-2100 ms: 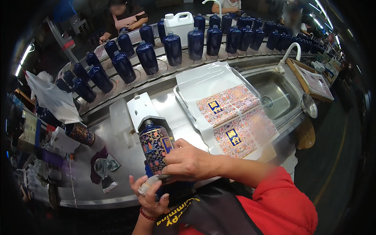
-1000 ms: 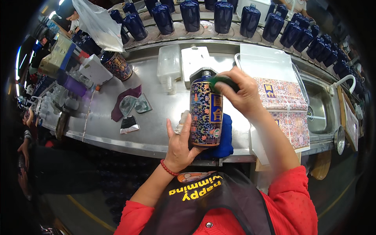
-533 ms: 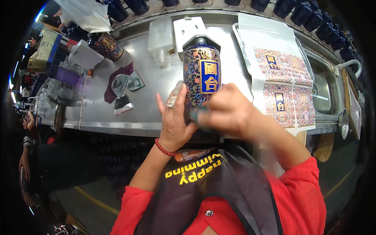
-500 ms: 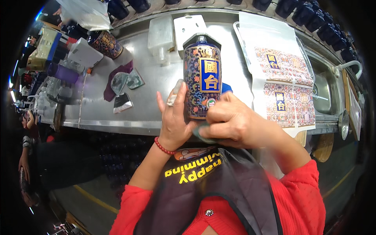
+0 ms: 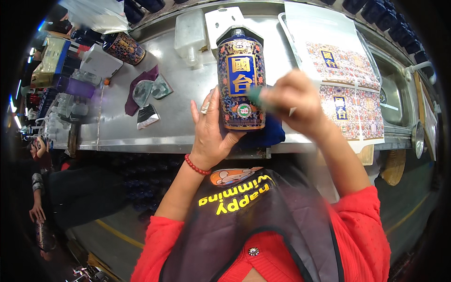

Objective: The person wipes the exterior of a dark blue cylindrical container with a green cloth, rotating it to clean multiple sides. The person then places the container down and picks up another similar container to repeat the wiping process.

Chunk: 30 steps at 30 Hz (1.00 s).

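Note:
A dark blue bottle [image 5: 242, 84] with a flowered wrap and gold-on-blue lettering lies on its back, neck pointing away. Its neck end rests in a dark angled cradle [image 5: 257, 36]. My left hand [image 5: 209, 127] holds the bottle's near left side, fingers stretched along it and thumb at the base. My right hand [image 5: 300, 101] is closed and smeared by motion, at the right side of the bottle. From its fingers sticks a small green scraper [image 5: 255, 96], touching or just over the lettered panel. A blue cloth [image 5: 272, 135] lies partly under the bottle.
Printed decal sheets [image 5: 350, 113] lie on a tray at the right, beside a metal sink [image 5: 394, 108]. Left on the steel table [image 5: 181, 122] are a purple cloth [image 5: 133, 96] with green-grey pieces [image 5: 142, 93], a clear container [image 5: 190, 35] and another wrapped bottle [image 5: 124, 48].
My right hand has risen from the bottle's base to its right side, bringing the green scraper up to the lettered panel. The bottle has rolled slightly, so the panel faces more upward.

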Tool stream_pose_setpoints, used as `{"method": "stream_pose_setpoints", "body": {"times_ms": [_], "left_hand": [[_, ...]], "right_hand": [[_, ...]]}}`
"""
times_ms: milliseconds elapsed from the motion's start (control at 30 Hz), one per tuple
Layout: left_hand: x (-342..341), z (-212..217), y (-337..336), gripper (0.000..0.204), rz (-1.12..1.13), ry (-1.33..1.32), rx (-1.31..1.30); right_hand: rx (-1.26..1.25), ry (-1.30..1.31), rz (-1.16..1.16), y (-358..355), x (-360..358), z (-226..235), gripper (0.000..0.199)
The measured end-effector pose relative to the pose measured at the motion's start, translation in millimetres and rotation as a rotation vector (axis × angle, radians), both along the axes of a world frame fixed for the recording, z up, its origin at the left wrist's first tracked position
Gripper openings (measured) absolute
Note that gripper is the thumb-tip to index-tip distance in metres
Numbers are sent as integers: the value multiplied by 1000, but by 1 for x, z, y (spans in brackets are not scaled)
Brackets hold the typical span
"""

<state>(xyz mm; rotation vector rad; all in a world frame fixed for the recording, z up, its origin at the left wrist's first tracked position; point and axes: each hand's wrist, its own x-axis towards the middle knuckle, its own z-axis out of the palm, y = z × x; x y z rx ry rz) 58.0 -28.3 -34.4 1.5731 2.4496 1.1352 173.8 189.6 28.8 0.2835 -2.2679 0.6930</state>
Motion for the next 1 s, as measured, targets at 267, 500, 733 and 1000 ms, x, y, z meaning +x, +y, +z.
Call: {"method": "stream_pose_setpoints", "body": {"times_ms": [267,500,733,1000], "left_hand": [[4,-8,4,107,43,127,85],[19,-1,3,119,40,122,185],[0,31,24,102,-144,320,230],[-38,54,67,58,-279,321,273]], "right_hand": [[-186,-68,-165,2,17,-25,34],[-601,-321,99,3,17,-35,14],[-996,-519,-261,7,34,-32,36],[-988,-503,-180,19,44,-32,37]]}}
